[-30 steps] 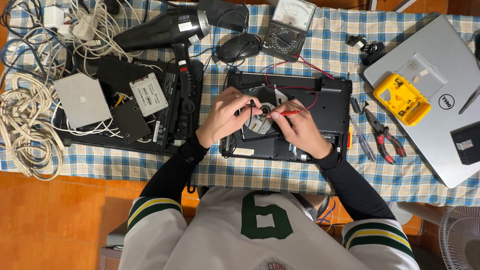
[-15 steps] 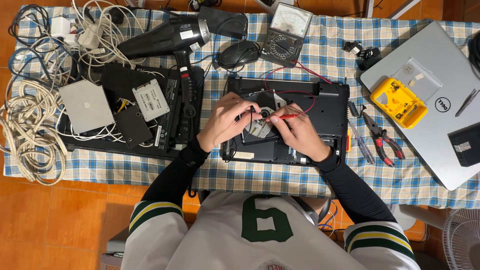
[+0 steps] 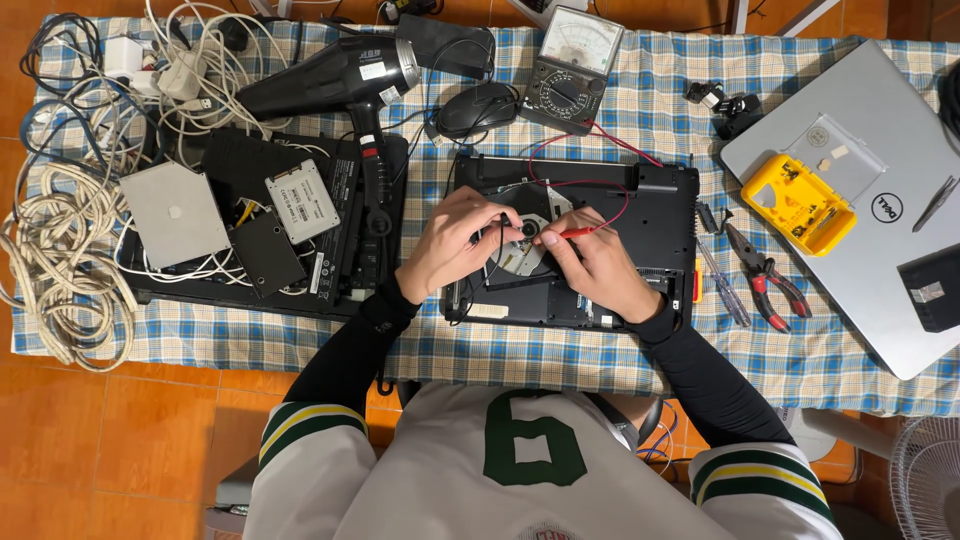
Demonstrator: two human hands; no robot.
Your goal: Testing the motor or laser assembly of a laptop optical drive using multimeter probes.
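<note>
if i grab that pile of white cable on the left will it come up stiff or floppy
Likely floppy: the white cable bundle lies in loose, uneven loops that droop over the table edge. It would probably snag, since strands tangle with the neighbouring wires. Probably light.

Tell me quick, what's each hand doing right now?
Left hand: closed, pinching the thin black meter probe against the opened black laptop base.
Right hand: closed, pinching the thin red meter probe.

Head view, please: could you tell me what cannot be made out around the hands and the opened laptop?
- Probe tips: hidden between the left hand and right hand.
- Part under the fingers on the opened laptop: covered by both hands.
- Meter needle: too small.
- Fan: cut off by the right edge.
</note>
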